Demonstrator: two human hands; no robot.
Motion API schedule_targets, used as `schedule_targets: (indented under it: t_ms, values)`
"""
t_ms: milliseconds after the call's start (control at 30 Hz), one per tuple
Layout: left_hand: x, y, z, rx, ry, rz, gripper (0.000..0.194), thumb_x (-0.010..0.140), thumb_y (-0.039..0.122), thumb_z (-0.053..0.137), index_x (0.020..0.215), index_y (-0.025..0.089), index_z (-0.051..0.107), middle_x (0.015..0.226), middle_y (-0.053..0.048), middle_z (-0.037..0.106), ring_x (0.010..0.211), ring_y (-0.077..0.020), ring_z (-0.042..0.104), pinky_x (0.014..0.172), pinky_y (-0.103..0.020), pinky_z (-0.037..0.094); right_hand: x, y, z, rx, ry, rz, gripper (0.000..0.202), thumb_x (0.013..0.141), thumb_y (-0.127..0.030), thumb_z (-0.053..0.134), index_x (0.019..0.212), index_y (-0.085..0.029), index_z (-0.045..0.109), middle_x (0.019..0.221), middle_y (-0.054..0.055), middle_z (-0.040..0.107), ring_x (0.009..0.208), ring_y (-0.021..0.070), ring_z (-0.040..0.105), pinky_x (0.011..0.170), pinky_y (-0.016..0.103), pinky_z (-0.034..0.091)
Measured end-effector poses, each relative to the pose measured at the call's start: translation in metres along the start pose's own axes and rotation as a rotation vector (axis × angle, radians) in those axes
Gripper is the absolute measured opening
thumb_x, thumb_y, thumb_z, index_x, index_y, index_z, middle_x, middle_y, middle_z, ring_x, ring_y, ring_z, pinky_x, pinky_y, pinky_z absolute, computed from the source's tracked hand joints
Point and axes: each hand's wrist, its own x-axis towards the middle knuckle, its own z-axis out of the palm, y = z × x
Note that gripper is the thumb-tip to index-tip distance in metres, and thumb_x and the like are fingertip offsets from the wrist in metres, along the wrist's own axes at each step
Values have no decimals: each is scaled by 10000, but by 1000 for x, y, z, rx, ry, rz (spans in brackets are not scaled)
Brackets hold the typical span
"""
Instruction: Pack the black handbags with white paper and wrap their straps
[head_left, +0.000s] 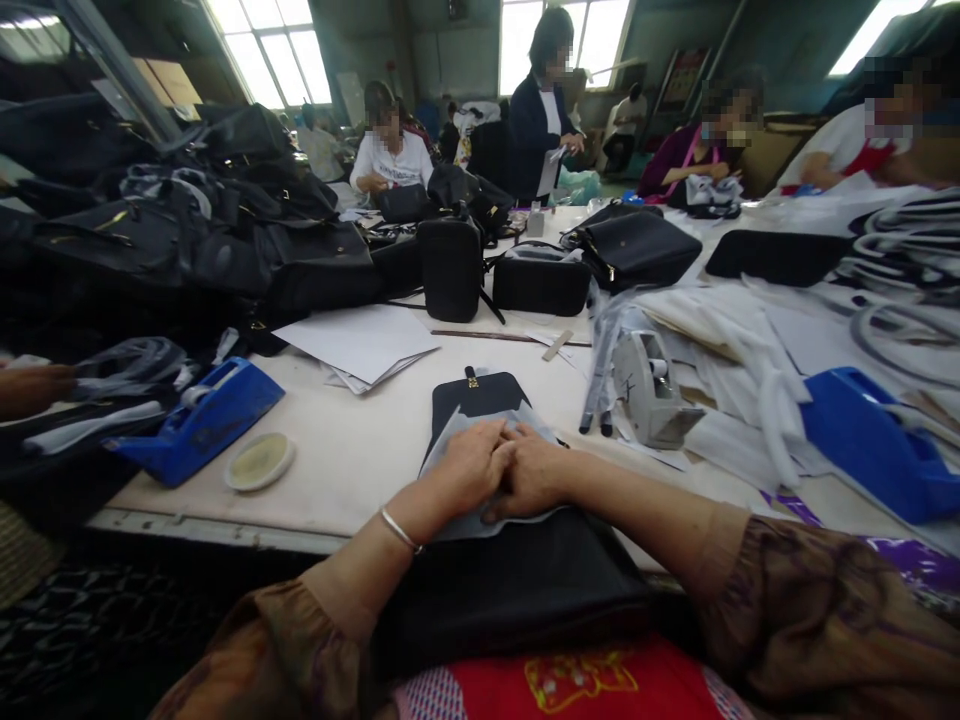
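Observation:
A black bag (525,575) lies at the table's front edge, close to my body. Its flap (480,392), with a small gold clasp on a tab, is folded back away from me. Thin white paper (450,440) spreads over the middle of the bag. My left hand (474,462) and my right hand (531,472) meet on this paper, with closed, bent fingers overlapping. Folds of the paper are at my fingers, and the fingertips are partly hidden. A bracelet circles my left wrist.
Blue tape dispensers (217,415) (874,440) stand on both sides. A round dish (260,462), white sheets (360,345) and a grey dispenser (652,385) lie nearer. Black bags (450,270) line the back and pile up left. Another person's hand (34,388) shows at left; several people work beyond.

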Motion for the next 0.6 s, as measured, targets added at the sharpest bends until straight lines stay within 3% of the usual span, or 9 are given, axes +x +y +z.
schedule_targets:
  t_ms: [167, 300, 400, 467, 600]
  values:
    - [-24, -23, -10, 251, -42, -16, 622, 903, 427, 543, 1477, 210, 437, 1552, -146, 404, 1462, -343, 298, 1203, -536, 98, -13, 11, -9, 25, -42, 34, 818, 749, -712, 654, 1413, -245, 551, 1532, 180, 406, 1404, 455, 332, 1087, 699, 250]
    - [-26, -16, -3, 482, -134, -19, 736, 856, 550, 578, 1508, 261, 395, 1585, -132, 348, 1487, -382, 217, 1189, -592, 72, -33, 24, -11, 2, -9, 193, 916, 751, -722, 644, 1489, -217, 447, 1532, 203, 399, 1381, 465, 366, 1066, 683, 297]
    - [-24, -11, -2, 660, -220, -29, 781, 834, 631, 550, 1517, 295, 377, 1620, -123, 270, 1494, -413, 161, 1143, -653, 154, -61, 26, -19, -29, 26, 325, 812, 812, -665, 622, 1456, -191, 483, 1515, 222, 414, 1339, 431, 441, 1035, 631, 376]
    - [-20, -15, -2, 749, -232, -49, 769, 852, 636, 490, 1533, 317, 331, 1633, -96, 242, 1497, -412, 150, 1105, -664, 241, -84, 27, -27, -80, 109, 373, 675, 856, -555, 634, 1400, -169, 534, 1487, 229, 447, 1309, 391, 486, 1016, 581, 418]
    - [-5, -35, -1, 865, -235, -46, 779, 841, 660, 452, 1534, 333, 314, 1622, -71, 280, 1494, -389, 184, 1087, -640, 312, -145, 41, -41, -159, 413, 440, 401, 877, -330, 632, 1245, -169, 634, 1385, 152, 569, 1247, 289, 548, 1011, 435, 454]
